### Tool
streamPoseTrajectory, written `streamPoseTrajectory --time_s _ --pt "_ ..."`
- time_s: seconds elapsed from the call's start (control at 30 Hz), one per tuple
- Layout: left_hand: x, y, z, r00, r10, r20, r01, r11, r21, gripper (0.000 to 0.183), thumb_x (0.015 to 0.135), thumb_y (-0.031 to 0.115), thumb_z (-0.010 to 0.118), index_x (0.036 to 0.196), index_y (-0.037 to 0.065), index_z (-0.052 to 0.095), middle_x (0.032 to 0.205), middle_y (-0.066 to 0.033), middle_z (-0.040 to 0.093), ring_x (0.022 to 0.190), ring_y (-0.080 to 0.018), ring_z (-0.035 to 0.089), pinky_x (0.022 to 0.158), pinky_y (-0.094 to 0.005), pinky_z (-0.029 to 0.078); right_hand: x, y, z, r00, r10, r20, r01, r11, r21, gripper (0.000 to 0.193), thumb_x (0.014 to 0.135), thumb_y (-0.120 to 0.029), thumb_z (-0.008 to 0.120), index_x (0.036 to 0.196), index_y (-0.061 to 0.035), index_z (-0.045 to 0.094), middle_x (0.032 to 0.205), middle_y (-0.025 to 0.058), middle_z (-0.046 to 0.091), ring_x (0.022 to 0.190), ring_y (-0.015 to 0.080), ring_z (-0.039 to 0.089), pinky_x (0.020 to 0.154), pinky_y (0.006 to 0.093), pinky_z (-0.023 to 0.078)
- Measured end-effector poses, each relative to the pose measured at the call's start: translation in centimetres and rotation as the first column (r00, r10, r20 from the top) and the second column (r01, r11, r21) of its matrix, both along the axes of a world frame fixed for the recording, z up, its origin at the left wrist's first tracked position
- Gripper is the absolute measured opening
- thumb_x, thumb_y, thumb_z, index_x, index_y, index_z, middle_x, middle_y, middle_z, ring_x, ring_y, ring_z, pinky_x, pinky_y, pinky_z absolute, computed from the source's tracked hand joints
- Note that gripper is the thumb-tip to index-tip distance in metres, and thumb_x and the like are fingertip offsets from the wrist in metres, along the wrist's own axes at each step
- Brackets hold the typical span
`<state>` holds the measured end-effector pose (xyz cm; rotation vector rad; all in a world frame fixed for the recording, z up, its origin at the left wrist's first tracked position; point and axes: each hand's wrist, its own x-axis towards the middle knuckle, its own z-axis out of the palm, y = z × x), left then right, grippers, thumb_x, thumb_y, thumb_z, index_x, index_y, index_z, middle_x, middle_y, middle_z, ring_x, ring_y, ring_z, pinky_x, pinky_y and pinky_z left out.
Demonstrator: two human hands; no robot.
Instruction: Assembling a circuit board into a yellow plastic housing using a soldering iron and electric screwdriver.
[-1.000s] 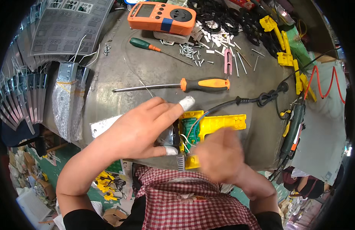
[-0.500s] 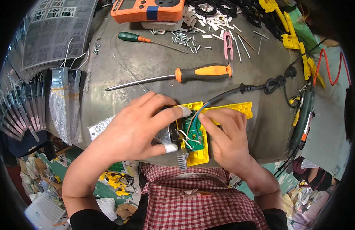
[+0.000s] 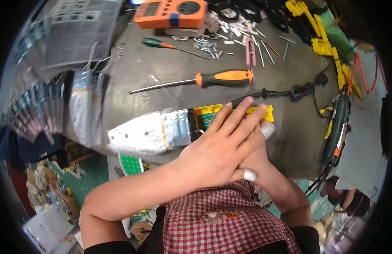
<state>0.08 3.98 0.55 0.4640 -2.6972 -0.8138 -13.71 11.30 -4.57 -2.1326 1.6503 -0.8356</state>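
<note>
My left hand (image 3: 217, 152) reaches across to the right and lies over my right hand, its fingers stretched out and spread. White tape wraps its thumb tip and another fingertip. Beneath it, my right hand (image 3: 266, 158) shows only its back and wrist; its fingers are hidden. Both hands cover much of an open yellow plastic housing (image 3: 270, 113), where a bit of green circuit board (image 3: 205, 121) shows. A black power cord (image 3: 276, 94) runs right from the housing. To the housing's left lies a bubble-wrapped metal piece (image 3: 139, 133) with a yellow band around it.
Beyond the hands lie an orange-black screwdriver (image 3: 221, 78), a smaller green-handled screwdriver (image 3: 155, 42), loose screws (image 3: 206, 45) and pink tweezers (image 3: 250, 53). An orange multimeter (image 3: 170, 15) sits at the back. More wrapped pieces (image 3: 81, 110) lie left; a dark-green tool (image 3: 340, 114) hangs right.
My left hand has left the housing's left side and crossed over my right hand. The wrapped piece now shows fully. The whole view has shifted slightly.
</note>
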Motion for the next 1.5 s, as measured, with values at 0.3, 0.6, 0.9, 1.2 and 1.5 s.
streamPoseTrajectory --time_s 0.3,0.6,0.9,1.2,1.5 --pt "0.8 1.2 0.2 0.977 -0.023 -0.211 0.035 0.998 0.053 0.058 0.067 0.023 0.071 0.120 0.005 0.055 0.139 -0.0217 0.039 0.130 -0.0425 0.037 0.105 -0.0520 0.035 1.2 -0.8 -2.3 0.928 -0.097 0.360 0.049 0.989 0.140 0.047 0.080 -0.023 0.060 0.123 -0.0069 0.055 0.119 0.0137 0.054 0.110 0.0337 0.050 0.092 0.0494 0.035" --pt "13.1 -14.4 -2.5 0.658 0.753 -0.012 -0.610 0.523 -0.595 0.032 0.076 -0.003 0.055 0.107 0.002 0.060 0.111 -0.0151 0.060 0.105 -0.0320 0.058 0.082 -0.0397 0.052 -0.7 -1.7 1.9 0.998 0.037 0.046 -0.031 0.992 -0.122 0.040 0.068 0.005 0.058 0.106 -0.0046 0.065 0.103 0.0085 0.060 0.099 0.0280 0.055 0.086 0.0404 0.041" --pt "14.8 -16.2 -4.8 0.760 0.649 -0.033 -0.533 0.594 -0.602 0.013 0.078 -0.002 0.053 0.089 0.003 0.058 0.091 -0.0161 0.058 0.088 -0.0361 0.058 0.073 -0.0449 0.049 -18.1 6.1 2.5 0.415 -0.858 -0.301 0.686 0.513 -0.516 0.034 0.079 0.006 0.055 0.112 -0.0009 0.061 0.110 0.0173 0.058 0.107 0.0347 0.053 0.094 0.0408 0.041" --pt "15.4 -17.7 -5.3 0.720 0.675 -0.163 -0.646 0.564 -0.515 0.025 0.080 -0.002 0.061 0.104 0.002 0.063 0.095 -0.0128 0.064 0.082 -0.0270 0.063 0.073 -0.0339 0.050 -21.0 6.1 3.7 0.234 -0.706 -0.668 0.817 0.515 -0.258 0.071 0.073 -0.013 0.074 0.135 -0.0046 0.042 0.108 0.0158 0.053 0.099 0.0346 0.053 0.087 0.0409 0.045" --pt "11.9 -10.6 -1.9 0.659 0.729 -0.185 -0.674 0.682 0.284 0.014 0.081 -0.008 0.062 0.093 -0.003 0.059 0.082 -0.0058 0.059 0.077 -0.0102 0.057 0.070 -0.0238 0.046 -20.4 7.1 3.2 0.276 -0.764 -0.583 0.822 0.502 -0.269 0.067 0.074 -0.015 0.073 0.131 0.0034 0.043 0.113 0.0194 0.055 0.104 0.0366 0.053 0.089 0.0429 0.045"
